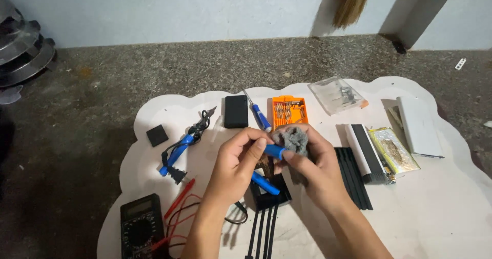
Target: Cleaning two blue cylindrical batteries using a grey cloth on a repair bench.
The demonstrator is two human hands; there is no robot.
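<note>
Blue-handled tool point(274, 151): was gripped at the centre of the view, above the white mat, its blue handle showing between the fingers of both hands.
Grey wad point(294, 139): a fuzzy grey lump pressed against the tool's handle, just below the orange bit case.
Left hand point(237, 161): was closed, thumb and fingers pinched on the tool.
Right hand point(312, 164): was closed around the grey wad, fingers curled over it and touching the tool.
Second blue tool point(265, 183): lay beneath the hands, partly hidden by them, on a black frame.
Orange bit case point(289, 111): lay open just beyond the hands; taken here as the landmark.
Left of the case: a small blue screwdriver point(260, 116), then a black rectangular block point(236, 111), further a blue soldering iron point(180, 149) with cord, and a small black square point(157, 135).
Right of the case: a clear plastic lid point(336, 94), a white and black slab point(365, 151), a foil-wrapped flat pack point(394, 150), a white box point(418, 126).
Near side of the case: a multimeter point(139, 227) with red leads point(177, 203), well apart, at the lower left.
Surface: a white scallop-edged mat point(435, 208) on a speckled grey floor point(92, 126).
Room: a pale wall point(179, 8) behind, with a broom's bristles point(353, 0) hanging against it.
</note>
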